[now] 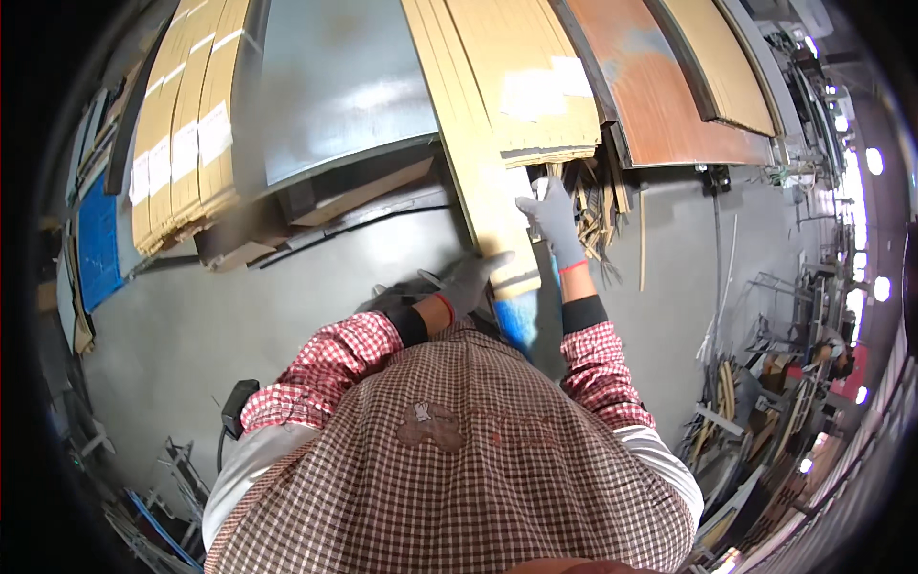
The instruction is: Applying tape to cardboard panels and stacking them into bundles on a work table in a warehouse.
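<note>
A long tan cardboard package (483, 163) runs from the far edge toward my body, its near end tilted out past the stacks. My left hand (466, 285), in a grey glove, grips its left edge near that end, thumb on top and the other fingers hidden. Beyond a dark band, a blue and white piece (517, 320) shows at the near end; I cannot tell what it is. My right hand (555, 222), also gloved, is closed beside the package's right edge, around a small white object (541, 187) whose kind is unclear.
Flat cardboard packages (545, 105) with white labels lie at the far side, and more (186, 143) at the left. Between them is a grey metal-topped table (344, 86). A reddish-brown table (669, 86) stands right. Thin strips (598, 215) hang below the packages.
</note>
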